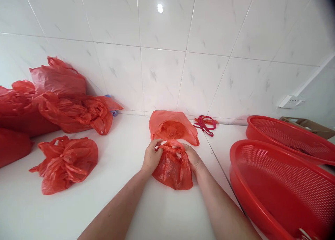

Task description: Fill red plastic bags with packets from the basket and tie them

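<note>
A small red plastic bag point(172, 168) lies on the white counter point(125, 156) in front of me. My left hand point(151, 155) grips its top left edge with curled fingers. My right hand point(192, 157) pinches the top right edge. Just behind it stands another red bag point(172, 126), its mouth open toward me. Between my two hands the bag's handles are bunched.
A tied red bag point(65, 161) lies at the left, with a pile of larger red bags point(54, 100) behind it against the tiled wall. Two red mesh baskets point(282, 187) sit at the right. Red bag strips point(205, 123) lie by the wall. A wall socket point(290, 101) is at right.
</note>
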### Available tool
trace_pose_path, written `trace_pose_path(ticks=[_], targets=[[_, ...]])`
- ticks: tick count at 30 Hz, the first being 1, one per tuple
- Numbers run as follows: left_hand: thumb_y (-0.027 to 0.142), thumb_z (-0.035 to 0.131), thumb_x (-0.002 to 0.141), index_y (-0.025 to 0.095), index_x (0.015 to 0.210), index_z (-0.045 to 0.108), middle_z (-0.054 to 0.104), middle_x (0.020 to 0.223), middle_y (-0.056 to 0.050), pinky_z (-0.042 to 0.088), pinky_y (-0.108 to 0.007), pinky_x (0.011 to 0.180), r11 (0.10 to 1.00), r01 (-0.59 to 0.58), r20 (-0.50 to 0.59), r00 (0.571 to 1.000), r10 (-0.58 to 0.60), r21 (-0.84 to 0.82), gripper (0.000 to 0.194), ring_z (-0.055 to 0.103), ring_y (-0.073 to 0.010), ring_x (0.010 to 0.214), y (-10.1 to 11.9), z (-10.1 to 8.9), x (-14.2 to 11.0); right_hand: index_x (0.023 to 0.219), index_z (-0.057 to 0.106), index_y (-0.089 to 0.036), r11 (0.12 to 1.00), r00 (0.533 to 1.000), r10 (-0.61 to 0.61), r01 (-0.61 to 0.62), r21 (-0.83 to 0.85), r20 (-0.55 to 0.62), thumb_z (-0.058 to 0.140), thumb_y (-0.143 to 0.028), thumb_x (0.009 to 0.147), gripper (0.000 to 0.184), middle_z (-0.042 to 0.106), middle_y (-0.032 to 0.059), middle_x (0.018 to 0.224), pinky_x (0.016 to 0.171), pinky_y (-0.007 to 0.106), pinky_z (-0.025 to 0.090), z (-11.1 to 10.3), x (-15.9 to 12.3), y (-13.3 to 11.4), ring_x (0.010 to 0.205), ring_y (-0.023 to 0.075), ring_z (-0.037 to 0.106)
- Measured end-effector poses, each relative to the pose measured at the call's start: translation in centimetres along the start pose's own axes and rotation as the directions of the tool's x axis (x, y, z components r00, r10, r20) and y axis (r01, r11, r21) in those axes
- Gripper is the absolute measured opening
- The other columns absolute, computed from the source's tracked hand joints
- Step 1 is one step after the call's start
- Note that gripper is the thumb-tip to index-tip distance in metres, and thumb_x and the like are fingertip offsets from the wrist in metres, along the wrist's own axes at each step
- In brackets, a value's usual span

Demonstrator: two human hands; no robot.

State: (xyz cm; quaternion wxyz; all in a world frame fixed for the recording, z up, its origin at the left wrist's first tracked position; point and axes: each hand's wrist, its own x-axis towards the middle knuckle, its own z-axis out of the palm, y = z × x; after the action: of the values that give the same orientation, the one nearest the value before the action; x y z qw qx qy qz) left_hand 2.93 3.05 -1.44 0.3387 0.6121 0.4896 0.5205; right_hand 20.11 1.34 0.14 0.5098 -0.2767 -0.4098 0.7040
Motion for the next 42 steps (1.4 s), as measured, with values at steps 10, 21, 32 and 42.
trace_pose_path(ticks=[10, 21, 32, 42], targets=[[0.019, 0.041, 0.082, 0.021, 0.102, 0.059, 0.067, 0.099, -0.002, 0.047, -0.031, 0.082, 0.999, -0.034, 0.084, 0.996, 0.037, -0.032, 0.027, 0.062, -0.0164, 0.087, 0.8, -0.1, -0.4, 0.105, 0.057, -0.026, 0.811, 0.979, -0.183, 0.098, -0.577, -0.091, 0.065, -0.014, 0.061, 0.046, 0.064, -0.0025, 0.087, 0.067, 0.027, 0.047, 0.0, 0.5, 0.7, 0.071, 0.0136, 0.059], [0.013, 0.044, 0.075, 0.025, 0.092, 0.056, 0.059, 0.068, 0.006, 0.043, -0.023, 0.063, 0.966, -0.191, 0.122, 0.978, 0.171, 0.175, 0.025, 0.053, -0.0109, 0.061, 1.6, 1.1, -2.1, 0.071, 0.063, -0.019, 0.650, 0.878, -0.430, 0.139, -0.747, -0.210, 0.053, -0.016, 0.062, 0.014, 0.063, -0.0015, 0.073, 0.068, 0.027, 0.041, -0.9, 1.1, 1.2, 0.072, 0.0157, 0.055], [0.008, 0.042, 0.074, 0.024, 0.092, 0.052, 0.062, 0.089, 0.001, 0.046, -0.028, 0.075, 0.919, -0.266, -0.024, 0.958, 0.285, 0.289, 0.027, 0.058, -0.0148, 0.082, 0.6, 0.4, -1.2, 0.090, 0.063, -0.021, 0.957, 0.956, -0.198, 0.141, -0.255, -0.215, 0.060, -0.036, 0.070, 0.026, 0.069, 0.0039, 0.085, 0.075, 0.035, 0.050, -1.9, 0.6, 0.5, 0.075, 0.0186, 0.064], [0.006, 0.041, 0.071, 0.022, 0.068, 0.050, 0.056, 0.067, 0.000, 0.041, -0.029, 0.063, 0.835, -0.252, -0.233, 0.885, 0.403, 0.489, 0.018, 0.052, -0.0160, 0.065, -1.1, -4.5, 1.6, 0.073, 0.051, -0.023, 0.721, 0.635, -0.542, 0.015, -0.693, -0.550, 0.053, -0.022, 0.062, 0.011, 0.059, -0.0022, 0.070, 0.062, 0.028, 0.040, -5.1, 0.6, -0.2, 0.064, 0.0149, 0.052]])
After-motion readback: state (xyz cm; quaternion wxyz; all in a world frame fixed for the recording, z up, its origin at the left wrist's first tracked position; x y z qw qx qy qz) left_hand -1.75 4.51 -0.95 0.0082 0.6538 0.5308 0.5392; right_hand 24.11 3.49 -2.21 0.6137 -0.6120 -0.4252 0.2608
